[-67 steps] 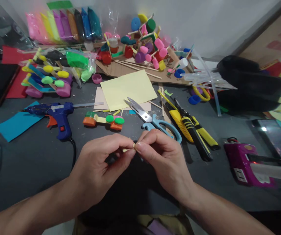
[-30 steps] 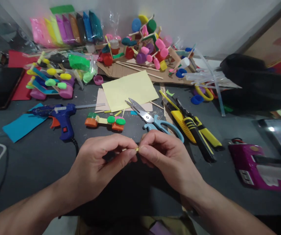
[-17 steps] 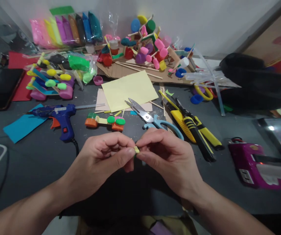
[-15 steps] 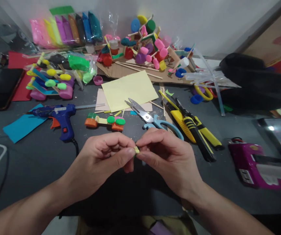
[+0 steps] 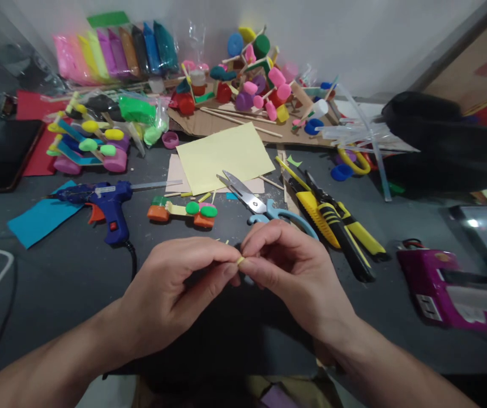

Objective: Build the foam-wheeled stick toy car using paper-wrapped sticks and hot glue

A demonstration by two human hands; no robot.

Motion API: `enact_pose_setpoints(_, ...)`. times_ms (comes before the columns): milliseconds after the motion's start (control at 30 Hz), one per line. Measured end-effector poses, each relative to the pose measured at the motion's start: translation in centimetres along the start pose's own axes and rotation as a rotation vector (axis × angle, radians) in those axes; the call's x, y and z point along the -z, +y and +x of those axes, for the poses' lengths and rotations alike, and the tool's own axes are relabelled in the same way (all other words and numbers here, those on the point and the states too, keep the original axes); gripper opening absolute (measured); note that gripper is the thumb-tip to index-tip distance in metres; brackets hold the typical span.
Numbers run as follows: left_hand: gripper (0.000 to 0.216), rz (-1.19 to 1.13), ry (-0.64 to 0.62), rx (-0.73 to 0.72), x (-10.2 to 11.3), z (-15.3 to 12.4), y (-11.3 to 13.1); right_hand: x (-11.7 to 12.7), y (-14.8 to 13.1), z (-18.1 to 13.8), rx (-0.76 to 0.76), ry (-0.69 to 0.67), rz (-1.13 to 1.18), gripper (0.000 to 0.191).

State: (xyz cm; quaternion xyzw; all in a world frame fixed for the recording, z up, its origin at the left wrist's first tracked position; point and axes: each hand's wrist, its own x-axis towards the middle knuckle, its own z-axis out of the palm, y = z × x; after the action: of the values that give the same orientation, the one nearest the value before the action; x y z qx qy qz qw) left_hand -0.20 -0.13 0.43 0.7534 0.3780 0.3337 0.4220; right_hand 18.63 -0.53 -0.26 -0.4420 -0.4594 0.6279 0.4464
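Observation:
Between the fingertips of both hands is a tiny pale yellow piece (image 5: 240, 260), perhaps paper; most of it is covered by the fingers. My left hand (image 5: 184, 289) pinches it from the left with thumb and forefinger. From the other side my right hand (image 5: 290, 269) pinches it too, the fingertips of both hands almost meeting. Just beyond the right hand lie scissors (image 5: 254, 203) with light blue handles, blades spread. A small toy car (image 5: 179, 210) with orange and green parts rests beyond the left hand. Behind them is a pale yellow sheet of paper (image 5: 226, 156).
A blue glue gun (image 5: 114, 207) lies left on blue paper (image 5: 42, 224), its cord running toward my left wrist. Yellow-black cutters and pliers (image 5: 341, 238) lie right, near a purple device (image 5: 428, 283). Colourful toy vehicles (image 5: 90, 144) and cardboard (image 5: 188, 122) line the back.
The yellow piece has been turned and less of it shows between the fingers. Both hands have shifted slightly, with the fingertips closer together. Objects on the table stay put.

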Motion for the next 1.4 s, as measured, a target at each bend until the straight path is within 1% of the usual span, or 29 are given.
enact_pose_setpoints(133, 0.009, 0.08, -0.015, -0.006, -0.1, -0.1, -0.2, 0.1, 0.2, -0.1, 0.111, 0.019, -0.078, 0.021)
enact_pose_setpoints(233, 0.011, 0.076, 0.005, 0.014, -0.1, -0.1, -0.2, 0.2, 0.4, -0.2, 0.198, 0.04, -0.182, 0.015)
enact_pose_setpoints(300, 0.013, 0.056, 0.009, 0.052, -0.1, 0.0, 0.0, 0.2, 0.5, -0.3, 0.258, 0.033, -0.262, 0.013)
enact_pose_setpoints(433, 0.015, -0.022, 0.02, 0.131, -0.1, 0.1, 0.3, 0.5, 0.6, -0.5, 0.446, 0.034, -0.46, 0.016)
enact_pose_setpoints(567, 0.015, -0.099, 0.034, 0.183, -0.1, 0.0, 0.3, 0.8, 1.0, -0.8, 0.61, -0.036, -0.618, 0.028)
enact_pose_setpoints(700, 0.015, -0.151, 0.04, 0.221, -0.1, 0.0, 0.2, 1.1, 1.2, -0.9, 0.754, -0.04, -0.859, 0.026)
enact_pose_setpoints(800, 0.016, -0.158, 0.028, 0.239, -0.2, 0.0, 0.1, 1.2, 1.2, -0.8, 0.842, -0.053, -0.966, 0.022)
enact_pose_setpoints(867, 0.016, -0.157, 0.016, 0.247, -0.2, 0.0, 0.1, 1.3, 1.2, -0.7, 0.863, -0.053, -0.992, 0.02)
enact_pose_setpoints(900, 0.016, -0.155, 0.014, 0.246, -0.2, 0.0, 0.0, 1.3, 1.1, -0.7, 0.848, -0.049, -0.983, 0.02)
enact_pose_setpoints(1033, 0.016, -0.148, 0.042, 0.231, -0.1, -0.2, 0.1, 1.2, 1.0, -0.8, 0.697, -0.006, -0.822, 0.025)
enact_pose_setpoints(1100, 0.015, -0.14, 0.052, 0.224, -0.1, -0.2, 0.2, 1.1, 0.9, -0.8, 0.667, 0.008, -0.755, 0.025)
enact_pose_setpoints(1267, 0.016, -0.139, 0.047, 0.196, -0.1, 0.0, 0.5, 0.9, 0.9, -0.8, 0.681, -0.002, -0.701, 0.022)
enact_pose_setpoints(1400, 0.016, -0.14, 0.029, 0.207, -0.1, 0.0, 0.2, 1.1, 1.1, -0.9, 0.748, 0.0, -0.792, 0.021)
